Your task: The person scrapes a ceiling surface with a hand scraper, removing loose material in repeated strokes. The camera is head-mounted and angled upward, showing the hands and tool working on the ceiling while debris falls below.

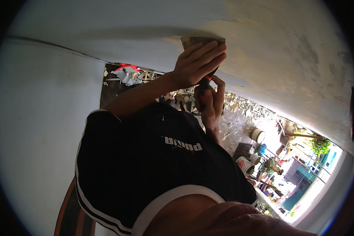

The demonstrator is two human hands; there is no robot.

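A scraper [190,41] with a wide metal blade and a dark handle with red on it is set with its blade edge against the pale wall [263,55]. My right hand [211,104] is wrapped round the handle below. Higher up, my left hand [196,65] lies over the blade, its fingers stretched out flat and covering much of the metal. The thumb of that hand is hidden. Around the blade, the wall surface is patchy, with yellowish and grey areas to the right and smoother pale paint to the left.
Peeled flakes [240,105] litter the floor along the wall. A red item [128,67] lies among scraps at the left. To the right stand a pale bucket [258,135], a dark crate [244,150] and plants [320,145] by a bright opening. Another wall [39,118] rises at left.
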